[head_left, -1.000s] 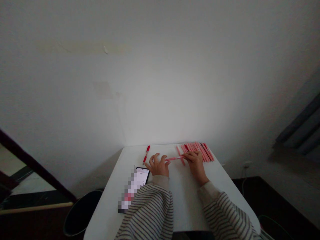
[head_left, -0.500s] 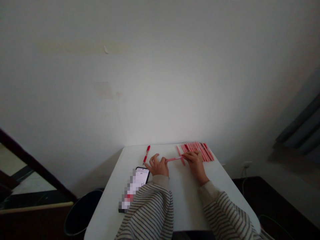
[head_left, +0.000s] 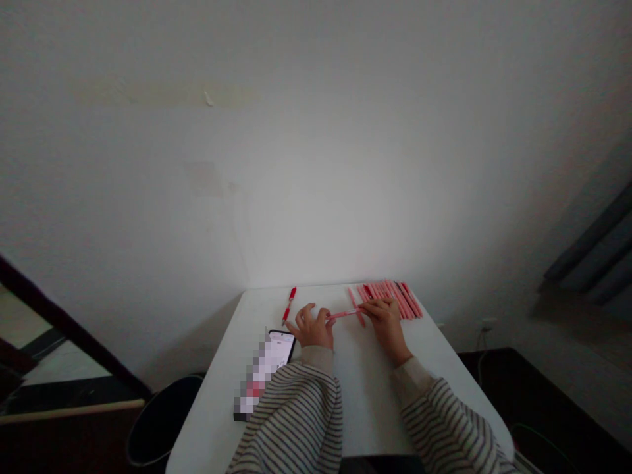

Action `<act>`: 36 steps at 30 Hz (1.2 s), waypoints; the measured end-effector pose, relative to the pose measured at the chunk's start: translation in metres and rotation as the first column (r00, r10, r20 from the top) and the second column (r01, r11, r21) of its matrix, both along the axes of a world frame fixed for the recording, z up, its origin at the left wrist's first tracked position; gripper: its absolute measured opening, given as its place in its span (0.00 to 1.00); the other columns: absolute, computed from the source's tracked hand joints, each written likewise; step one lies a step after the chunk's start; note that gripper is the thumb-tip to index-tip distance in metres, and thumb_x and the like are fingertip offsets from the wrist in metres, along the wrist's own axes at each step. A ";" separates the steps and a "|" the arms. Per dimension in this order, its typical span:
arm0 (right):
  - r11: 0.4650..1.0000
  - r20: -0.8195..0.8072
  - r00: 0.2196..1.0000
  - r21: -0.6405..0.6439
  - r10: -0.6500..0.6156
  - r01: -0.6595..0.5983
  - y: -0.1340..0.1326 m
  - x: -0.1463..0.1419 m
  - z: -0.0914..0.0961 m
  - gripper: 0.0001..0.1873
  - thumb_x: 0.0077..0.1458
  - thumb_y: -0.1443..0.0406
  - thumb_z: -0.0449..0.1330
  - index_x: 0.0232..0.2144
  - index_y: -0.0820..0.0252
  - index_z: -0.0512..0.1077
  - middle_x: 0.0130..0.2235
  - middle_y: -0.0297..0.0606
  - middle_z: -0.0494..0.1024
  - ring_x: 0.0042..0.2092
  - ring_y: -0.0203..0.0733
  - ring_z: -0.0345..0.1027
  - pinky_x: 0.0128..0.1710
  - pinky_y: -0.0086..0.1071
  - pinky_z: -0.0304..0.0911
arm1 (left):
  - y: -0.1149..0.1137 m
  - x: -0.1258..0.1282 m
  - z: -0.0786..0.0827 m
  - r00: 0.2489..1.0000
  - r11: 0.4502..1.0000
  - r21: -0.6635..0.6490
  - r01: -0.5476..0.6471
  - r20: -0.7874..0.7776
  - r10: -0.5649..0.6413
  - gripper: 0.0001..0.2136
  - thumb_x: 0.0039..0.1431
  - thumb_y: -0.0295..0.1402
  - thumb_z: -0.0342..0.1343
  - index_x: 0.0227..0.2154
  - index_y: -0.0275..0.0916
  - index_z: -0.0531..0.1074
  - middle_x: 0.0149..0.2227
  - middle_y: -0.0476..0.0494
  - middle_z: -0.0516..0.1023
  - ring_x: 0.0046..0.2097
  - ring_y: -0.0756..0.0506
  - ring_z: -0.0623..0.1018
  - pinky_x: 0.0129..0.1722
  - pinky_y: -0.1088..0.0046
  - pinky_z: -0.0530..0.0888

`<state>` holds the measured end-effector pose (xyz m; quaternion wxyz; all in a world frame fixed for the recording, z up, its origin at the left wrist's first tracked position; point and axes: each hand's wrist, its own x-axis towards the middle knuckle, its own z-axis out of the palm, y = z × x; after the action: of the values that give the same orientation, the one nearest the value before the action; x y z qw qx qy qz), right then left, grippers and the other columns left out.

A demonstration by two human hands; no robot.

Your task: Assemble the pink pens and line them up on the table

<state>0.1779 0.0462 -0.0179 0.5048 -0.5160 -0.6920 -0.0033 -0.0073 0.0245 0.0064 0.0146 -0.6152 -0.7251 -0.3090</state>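
Observation:
Both my hands hold one pink pen (head_left: pixel 344 314) level above the white table (head_left: pixel 355 388). My left hand (head_left: pixel 312 328) pinches its left end, with the other fingers spread. My right hand (head_left: pixel 388 320) grips the pen's right end. Just behind my right hand lies a row of several pink pens (head_left: pixel 392 297) near the table's far edge. A red pen (head_left: pixel 289 304) lies alone to the far left of my left hand.
A phone (head_left: pixel 269 370) lies on the table beside my left sleeve. A dark round bin (head_left: pixel 158 428) stands on the floor left of the table. A white wall rises right behind the table's far edge.
Hardly anything has moved: both hands stay on the pink pen, and my left fingers have shifted slightly along its end.

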 end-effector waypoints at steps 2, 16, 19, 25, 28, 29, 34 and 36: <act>1.000 0.002 1.000 0.004 -0.002 0.002 0.000 0.000 0.000 0.12 0.58 0.59 0.56 0.36 0.51 0.79 0.39 0.38 0.79 0.45 0.49 0.58 0.46 0.44 0.56 | 0.000 0.000 -0.001 1.000 1.000 0.003 -0.001 -0.008 0.002 0.06 0.52 0.39 0.59 0.33 0.52 0.77 0.53 0.48 0.70 0.57 0.39 0.63 0.59 0.37 0.47; 1.000 0.002 1.000 0.001 -0.005 0.005 -0.002 -0.001 0.003 0.12 0.58 0.58 0.56 0.37 0.51 0.79 0.38 0.40 0.79 0.45 0.49 0.58 0.45 0.44 0.57 | -0.002 0.002 -0.001 0.999 0.999 0.038 -0.028 -0.020 0.029 0.10 0.56 0.43 0.53 0.34 0.50 0.77 0.53 0.45 0.70 0.56 0.39 0.63 0.59 0.38 0.46; 1.000 -0.001 1.000 0.009 -0.007 0.007 -0.002 -0.001 0.003 0.13 0.58 0.58 0.56 0.36 0.52 0.79 0.38 0.40 0.79 0.45 0.49 0.58 0.45 0.44 0.57 | -0.003 0.001 0.001 1.000 0.999 0.041 -0.001 0.006 0.001 0.12 0.53 0.44 0.56 0.40 0.53 0.76 0.53 0.45 0.71 0.56 0.39 0.63 0.59 0.38 0.46; 1.000 0.016 1.000 -0.007 -0.008 0.008 -0.002 0.000 0.003 0.13 0.58 0.58 0.55 0.37 0.51 0.79 0.38 0.40 0.78 0.45 0.50 0.58 0.45 0.45 0.56 | -0.004 0.001 0.005 1.000 1.000 -0.014 0.005 0.005 -0.005 0.09 0.49 0.37 0.61 0.36 0.54 0.76 0.53 0.49 0.70 0.56 0.40 0.63 0.59 0.39 0.46; 1.000 0.014 1.000 -0.016 0.000 0.000 -0.002 0.000 0.003 0.13 0.58 0.58 0.55 0.37 0.51 0.79 0.39 0.40 0.78 0.45 0.50 0.58 0.45 0.45 0.56 | -0.003 0.001 0.006 1.000 1.000 -0.020 -0.001 0.002 0.001 0.06 0.51 0.37 0.59 0.33 0.54 0.76 0.53 0.51 0.70 0.56 0.41 0.63 0.59 0.39 0.46; 1.000 0.010 1.000 -0.020 0.001 -0.001 -0.003 0.000 0.003 0.13 0.58 0.58 0.55 0.37 0.51 0.79 0.39 0.40 0.79 0.45 0.50 0.58 0.45 0.45 0.56 | -0.003 0.001 0.005 1.000 1.000 -0.017 -0.001 0.002 0.001 0.05 0.51 0.37 0.59 0.33 0.53 0.77 0.52 0.51 0.70 0.56 0.41 0.63 0.59 0.39 0.46; 1.000 -0.011 1.000 -0.019 0.005 -0.005 -0.003 -0.001 0.004 0.14 0.59 0.57 0.54 0.37 0.52 0.79 0.39 0.40 0.79 0.45 0.49 0.57 0.45 0.44 0.56 | -0.003 0.001 0.003 1.000 1.000 0.002 -0.009 -0.007 0.009 0.06 0.55 0.40 0.55 0.32 0.52 0.77 0.52 0.49 0.71 0.56 0.40 0.63 0.59 0.38 0.45; 1.000 -0.010 1.000 -0.015 0.006 -0.006 -0.003 -0.001 0.003 0.14 0.59 0.58 0.54 0.37 0.52 0.79 0.39 0.40 0.79 0.45 0.49 0.58 0.45 0.44 0.56 | -0.003 0.002 0.002 1.000 1.000 0.009 -0.021 -0.015 0.021 0.07 0.56 0.40 0.54 0.32 0.51 0.77 0.53 0.49 0.71 0.56 0.40 0.62 0.59 0.37 0.45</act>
<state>0.1768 0.0436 -0.0147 0.5044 -0.5176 -0.6911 0.0061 -0.0056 0.0211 0.0085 0.0259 -0.6097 -0.7301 -0.3074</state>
